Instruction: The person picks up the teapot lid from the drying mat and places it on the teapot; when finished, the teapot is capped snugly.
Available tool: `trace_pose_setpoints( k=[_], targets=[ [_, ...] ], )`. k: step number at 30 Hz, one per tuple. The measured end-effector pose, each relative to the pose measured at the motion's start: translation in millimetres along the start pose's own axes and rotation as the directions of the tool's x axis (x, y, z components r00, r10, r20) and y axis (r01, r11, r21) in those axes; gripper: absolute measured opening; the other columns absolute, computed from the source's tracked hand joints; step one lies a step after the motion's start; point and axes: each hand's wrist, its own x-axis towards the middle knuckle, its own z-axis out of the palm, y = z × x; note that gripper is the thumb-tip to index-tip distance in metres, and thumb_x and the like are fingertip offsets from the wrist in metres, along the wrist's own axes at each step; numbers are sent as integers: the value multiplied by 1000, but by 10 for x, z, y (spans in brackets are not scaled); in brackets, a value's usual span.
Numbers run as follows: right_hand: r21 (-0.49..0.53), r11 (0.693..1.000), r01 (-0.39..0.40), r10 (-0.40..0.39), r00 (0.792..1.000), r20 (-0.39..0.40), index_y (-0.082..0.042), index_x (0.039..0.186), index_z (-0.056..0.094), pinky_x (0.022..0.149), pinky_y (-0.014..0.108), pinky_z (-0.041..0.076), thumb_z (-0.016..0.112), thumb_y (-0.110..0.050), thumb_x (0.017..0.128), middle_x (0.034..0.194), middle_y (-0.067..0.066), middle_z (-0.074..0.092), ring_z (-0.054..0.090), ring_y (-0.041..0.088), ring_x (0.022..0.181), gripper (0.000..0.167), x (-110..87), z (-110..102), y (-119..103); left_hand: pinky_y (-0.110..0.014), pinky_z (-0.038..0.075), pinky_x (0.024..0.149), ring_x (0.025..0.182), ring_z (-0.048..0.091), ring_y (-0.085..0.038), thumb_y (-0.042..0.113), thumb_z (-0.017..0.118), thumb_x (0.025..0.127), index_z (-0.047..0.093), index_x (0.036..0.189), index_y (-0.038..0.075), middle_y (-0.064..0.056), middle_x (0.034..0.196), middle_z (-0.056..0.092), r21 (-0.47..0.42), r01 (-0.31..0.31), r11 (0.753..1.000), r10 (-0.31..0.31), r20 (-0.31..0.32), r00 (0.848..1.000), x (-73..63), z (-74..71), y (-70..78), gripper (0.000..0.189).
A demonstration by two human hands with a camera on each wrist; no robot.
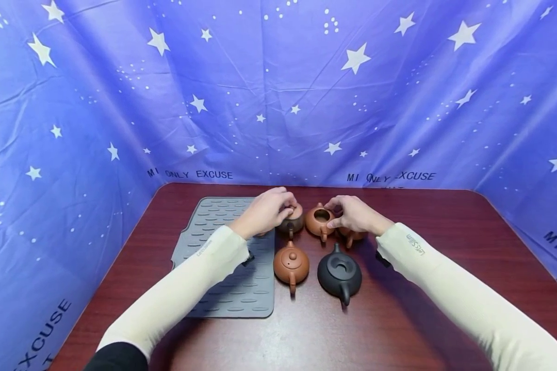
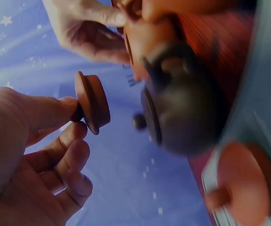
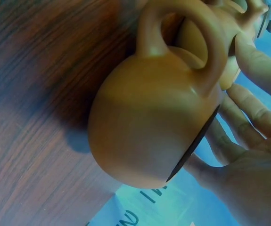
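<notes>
My left hand (image 1: pixel 270 208) pinches a small reddish-brown teapot lid (image 2: pixel 94 102) by its knob. Below it is a dark brown teapot (image 2: pixel 187 113) with its own knobbed lid. My right hand (image 1: pixel 355 214) has its thumb and fingers around the rim of an orange-brown teapot (image 1: pixel 312 221), whose mouth is uncovered. Close under that hand, another orange-brown teapot (image 3: pixel 144 127), also with an uncovered mouth, fills much of the right wrist view. Nearer the front are a lidded orange teapot (image 1: pixel 291 263) and a black teapot (image 1: pixel 339 273).
A grey ridged mat (image 1: pixel 241 293) lies on the left of the dark red table (image 1: pixel 399 330). An orange knobbed piece (image 2: pixel 246 183), partly cut off in the left wrist view, sits by the mat. Blue starry cloth (image 1: pixel 278 77) hangs behind and at both sides.
</notes>
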Motion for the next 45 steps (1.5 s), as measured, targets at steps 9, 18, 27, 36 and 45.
trace_pose_setpoints(
  k=[9,18,27,36,45],
  targets=[
    [7,1000,25,-24,999,-21,2,116,62,86,43,46,79,-16,77,108,14,64,60,31,100,46,-29,26,18,-26,45,74,85,54,-10,14,66,89,66,96,16,5,91,57,38,-30,999,28,66,997,270,255,203,8],
    [-24,1000,-8,7,1000,-17,2,119,61,87,41,45,79,-17,78,111,14,64,60,30,102,49,-26,39,-28,-26,46,75,90,55,-9,13,66,88,68,99,20,8,95,58,44,9,999,-15,140,990,469,358,301,13],
    [-61,998,2,-3,1000,-18,-1,112,63,82,39,47,80,-19,76,101,10,67,62,29,95,44,-28,5,-37,-26,45,78,93,56,-12,13,67,87,69,99,18,7,97,59,100,-57,993,39,167,985,610,389,336,13],
    [-24,999,43,-44,998,-43,-4,108,60,77,39,47,81,-15,75,92,6,65,62,29,88,41,-12,12,-47,-28,47,79,93,58,-13,14,67,87,70,100,17,5,99,61,129,-27,991,-5,239,971,664,400,366,13],
    [-13,1000,26,-26,999,-32,-5,114,65,86,40,46,80,-15,76,108,9,66,61,29,100,43,-29,13,-34,-28,45,80,92,57,-13,17,63,90,67,107,15,2,100,59,48,-9,999,-5,285,959,620,299,291,18]
  ],
)
